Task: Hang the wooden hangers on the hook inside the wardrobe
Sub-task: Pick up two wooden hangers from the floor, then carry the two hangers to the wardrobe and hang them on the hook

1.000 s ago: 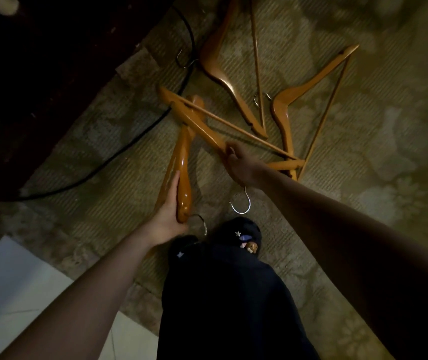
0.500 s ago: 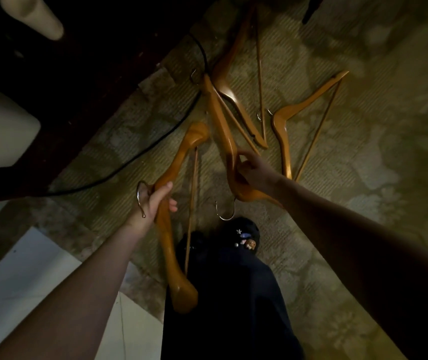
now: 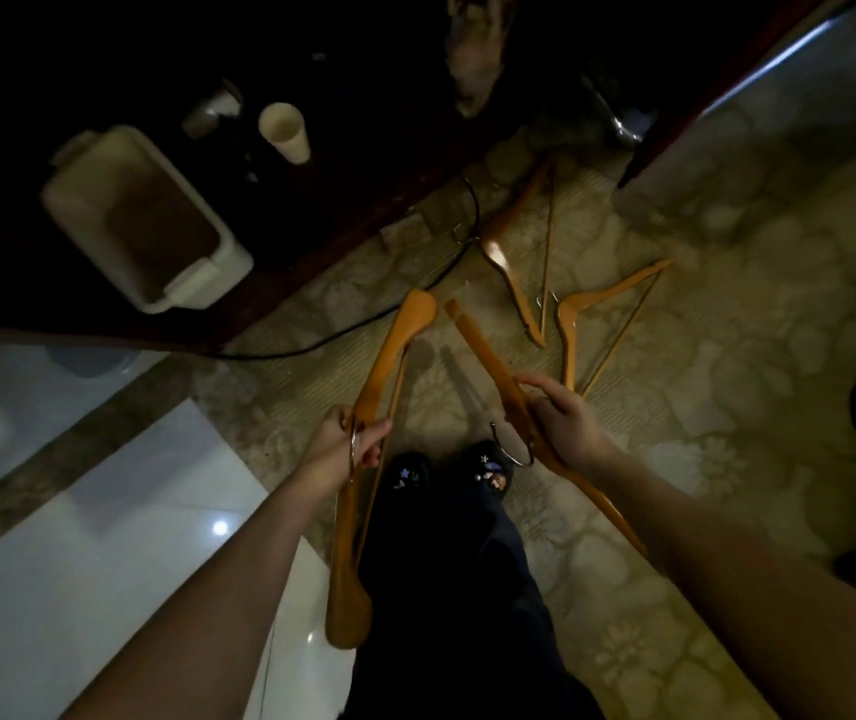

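My left hand (image 3: 345,444) grips one wooden hanger (image 3: 389,356) at its neck, the metal hook lying across my fingers; its lower arm hangs down past my leg. My right hand (image 3: 563,426) grips a second wooden hanger (image 3: 483,350) near its middle, with its metal hook (image 3: 511,449) curling below my thumb. Both hangers are lifted off the floor. Two more wooden hangers lie on the patterned carpet beyond: one (image 3: 511,252) near the dark furniture and one (image 3: 597,314) to its right. The wardrobe hook is not in view.
A dark wooden unit (image 3: 311,200) stands at the upper left, holding a white bin (image 3: 145,220) and a pale cup (image 3: 285,132). A black cable (image 3: 363,319) runs across the carpet. White tile floor (image 3: 103,537) lies to the left. My dark shoes (image 3: 488,470) stand below the hangers.
Both hands have lifted their hangers higher and drawn them apart. The view has tilted up, showing more of the dark unit, the bin and the cup.
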The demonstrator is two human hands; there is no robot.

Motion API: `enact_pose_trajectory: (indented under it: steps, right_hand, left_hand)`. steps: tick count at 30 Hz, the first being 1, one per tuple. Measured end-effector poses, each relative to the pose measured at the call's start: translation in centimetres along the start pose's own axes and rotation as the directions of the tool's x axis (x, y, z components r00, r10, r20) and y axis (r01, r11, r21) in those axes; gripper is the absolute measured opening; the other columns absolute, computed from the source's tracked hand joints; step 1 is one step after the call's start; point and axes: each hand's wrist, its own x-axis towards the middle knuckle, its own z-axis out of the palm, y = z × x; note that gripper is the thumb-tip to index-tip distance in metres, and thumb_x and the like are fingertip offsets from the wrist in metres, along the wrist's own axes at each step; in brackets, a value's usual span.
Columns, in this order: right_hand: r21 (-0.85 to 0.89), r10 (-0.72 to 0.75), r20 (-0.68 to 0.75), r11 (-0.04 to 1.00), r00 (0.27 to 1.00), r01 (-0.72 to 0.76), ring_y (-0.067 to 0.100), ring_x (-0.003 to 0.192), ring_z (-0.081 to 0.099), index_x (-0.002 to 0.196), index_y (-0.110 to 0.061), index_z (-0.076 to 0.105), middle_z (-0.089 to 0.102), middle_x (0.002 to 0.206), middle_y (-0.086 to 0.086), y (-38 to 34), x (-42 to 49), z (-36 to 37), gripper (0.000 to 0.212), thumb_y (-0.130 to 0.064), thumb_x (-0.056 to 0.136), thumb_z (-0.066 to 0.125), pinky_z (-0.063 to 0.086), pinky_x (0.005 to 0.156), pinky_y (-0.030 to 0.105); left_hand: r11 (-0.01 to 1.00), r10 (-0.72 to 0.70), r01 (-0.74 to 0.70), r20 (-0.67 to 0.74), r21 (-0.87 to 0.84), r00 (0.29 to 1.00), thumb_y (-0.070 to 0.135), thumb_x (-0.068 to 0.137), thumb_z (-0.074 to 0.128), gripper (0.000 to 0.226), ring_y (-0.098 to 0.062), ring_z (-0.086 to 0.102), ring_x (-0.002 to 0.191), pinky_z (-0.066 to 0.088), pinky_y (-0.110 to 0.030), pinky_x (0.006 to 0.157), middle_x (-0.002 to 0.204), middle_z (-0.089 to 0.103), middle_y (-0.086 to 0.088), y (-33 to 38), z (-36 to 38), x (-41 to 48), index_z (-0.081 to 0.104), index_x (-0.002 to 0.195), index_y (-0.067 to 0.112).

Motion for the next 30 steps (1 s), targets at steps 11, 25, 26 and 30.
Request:
enact_pose_trajectory:
  steps: [11,25,26,30]
  right_hand:
    - [0.073,0.136,0.435,0.980,0.890,-0.185,0.018,0.076,0.057,0.142,-0.034,0.031,0.050,0.131,0.017,-9.2,-10.9,0.2,0.079,-0.014,0.067,0.046,0.049,0.067,0.031]
    - [-0.471,0.175,0.637,0.859,0.751,0.199,0.012,0.103,0.048,0.145,-0.044,0.001,0.030,0.131,-0.004,-16.9,-18.4,0.2,0.095,-0.013,0.082,0.066,0.046,0.080,0.026]
    - [-0.496,0.153,0.647,0.829,0.747,0.259,0.016,0.107,0.047,0.145,-0.043,0.001,0.031,0.132,-0.003,-17.3,-18.9,0.5,0.097,-0.014,0.081,0.068,0.046,0.083,0.027]
    - [-0.526,0.078,0.693,0.734,0.717,0.429,0.018,0.115,0.043,0.148,-0.035,0.009,0.039,0.131,0.001,-18.3,-20.6,2.2,0.100,-0.027,0.072,0.074,0.044,0.092,0.029]
  left_hand:
    - [0.998,-0.043,0.036,-0.105,-0.059,0.994,0.045,0.064,0.071,0.054,-0.028,0.065,0.084,0.053,-0.046,0.086,0.090,0.064,-0.010,-0.7,-5.9,-15.9,0.052,0.104,0.015]
    - [0.895,-0.181,-0.019,-0.404,-0.445,0.896,0.031,0.088,0.060,0.017,-0.017,0.059,0.058,0.047,-0.022,0.058,0.064,0.062,-0.004,-4.3,-3.8,-31.6,0.057,0.093,0.015]
    - [0.883,-0.190,-0.038,-0.430,-0.469,0.883,0.032,0.088,0.059,0.017,-0.017,0.059,0.057,0.048,-0.023,0.060,0.061,0.062,-0.003,-4.6,-3.3,-32.5,0.058,0.089,0.015]
    - [0.793,-0.256,-0.118,-0.503,-0.597,0.825,0.036,0.088,0.060,0.020,-0.018,0.061,0.061,0.051,-0.025,0.066,0.063,0.062,-0.004,-6.2,-1.0,-35.5,0.058,0.088,0.016]
